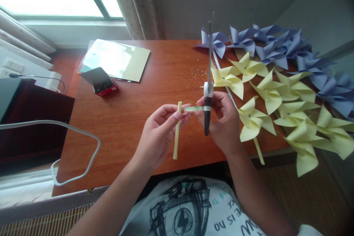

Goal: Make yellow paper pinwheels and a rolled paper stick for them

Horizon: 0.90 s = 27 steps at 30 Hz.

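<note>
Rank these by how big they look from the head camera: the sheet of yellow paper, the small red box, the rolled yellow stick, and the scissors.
1. sheet of yellow paper, clearly largest.
2. scissors, in the right hand.
3. rolled yellow stick, in the left hand.
Both are long, thin and held nearer the camera, so their order is unsure.
4. small red box, smallest.

pinwheels (276, 81) right on table (166, 66), box (101, 83) left

A pale yellow paper stick (176, 136) hangs upright, tape strip (193, 109) stretched to upright scissors (208, 92).
</note>
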Available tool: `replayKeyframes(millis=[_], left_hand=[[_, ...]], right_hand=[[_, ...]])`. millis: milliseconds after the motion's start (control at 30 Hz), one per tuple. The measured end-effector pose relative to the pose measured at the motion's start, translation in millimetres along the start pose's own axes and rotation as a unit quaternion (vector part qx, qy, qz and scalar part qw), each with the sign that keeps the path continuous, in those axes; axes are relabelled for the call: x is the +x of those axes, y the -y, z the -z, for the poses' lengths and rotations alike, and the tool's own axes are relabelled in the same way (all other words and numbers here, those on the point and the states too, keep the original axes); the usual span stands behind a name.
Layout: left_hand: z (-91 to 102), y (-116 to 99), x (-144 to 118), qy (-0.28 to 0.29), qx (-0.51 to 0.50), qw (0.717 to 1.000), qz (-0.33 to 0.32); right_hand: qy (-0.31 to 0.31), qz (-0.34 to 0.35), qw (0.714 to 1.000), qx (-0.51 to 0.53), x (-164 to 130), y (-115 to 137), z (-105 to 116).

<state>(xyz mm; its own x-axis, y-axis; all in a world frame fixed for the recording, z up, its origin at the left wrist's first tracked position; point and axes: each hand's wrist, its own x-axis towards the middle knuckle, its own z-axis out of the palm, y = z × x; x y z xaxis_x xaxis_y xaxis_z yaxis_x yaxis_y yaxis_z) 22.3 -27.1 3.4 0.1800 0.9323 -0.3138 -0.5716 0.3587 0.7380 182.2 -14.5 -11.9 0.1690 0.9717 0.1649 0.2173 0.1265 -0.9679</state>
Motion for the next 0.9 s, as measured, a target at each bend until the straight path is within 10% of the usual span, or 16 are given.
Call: replayKeyframes(millis=[900], left_hand=[[-2.1, 11, -6, -0.051, -0.085, 0.993, 0.057]], right_hand=[[0.032, -0.004, 0.999, -0.001, 1, 0, 2]])
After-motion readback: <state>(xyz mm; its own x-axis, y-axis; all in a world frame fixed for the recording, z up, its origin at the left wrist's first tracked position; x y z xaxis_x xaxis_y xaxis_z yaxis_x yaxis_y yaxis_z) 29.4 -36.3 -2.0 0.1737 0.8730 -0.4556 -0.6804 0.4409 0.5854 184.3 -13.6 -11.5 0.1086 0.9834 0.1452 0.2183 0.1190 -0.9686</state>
